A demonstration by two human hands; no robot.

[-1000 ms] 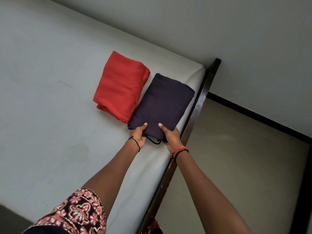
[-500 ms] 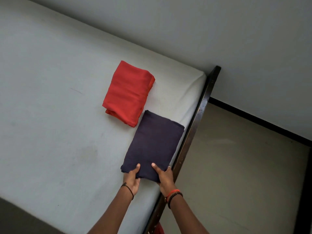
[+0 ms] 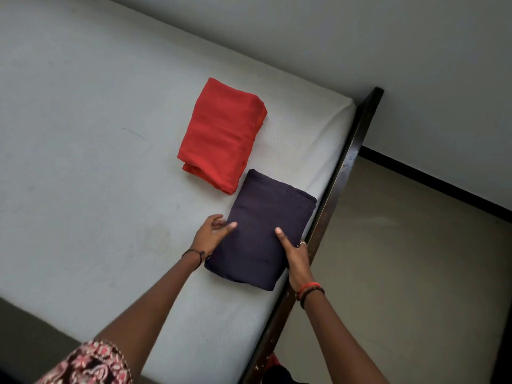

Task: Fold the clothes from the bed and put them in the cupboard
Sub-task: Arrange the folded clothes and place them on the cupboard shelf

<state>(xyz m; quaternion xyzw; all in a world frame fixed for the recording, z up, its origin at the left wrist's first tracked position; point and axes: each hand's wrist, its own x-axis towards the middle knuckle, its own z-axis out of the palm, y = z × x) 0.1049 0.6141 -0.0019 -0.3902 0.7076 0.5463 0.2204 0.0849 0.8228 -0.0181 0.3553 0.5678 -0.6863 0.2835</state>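
Note:
A folded dark purple cloth (image 3: 263, 225) lies on the white mattress (image 3: 97, 134) close to the bed's right edge. My right hand (image 3: 295, 256) grips its right side, with the thumb on top and the fingers wrapped round the edge. At the cloth's left side is my left hand (image 3: 212, 235), its fingers loosely spread and its thumb touching the fabric. A folded red cloth (image 3: 221, 134) rests farther back on the mattress, its near corner almost meeting the purple one.
A dark wooden bed frame rail (image 3: 338, 184) runs along the mattress's right side. Beyond it lies beige floor (image 3: 401, 273) and a grey wall (image 3: 415, 65) with a black skirting. The cupboard is out of view.
The purple cloth slid toward me, away from beside the red cloth. My hands left its near edge for its left and right sides.

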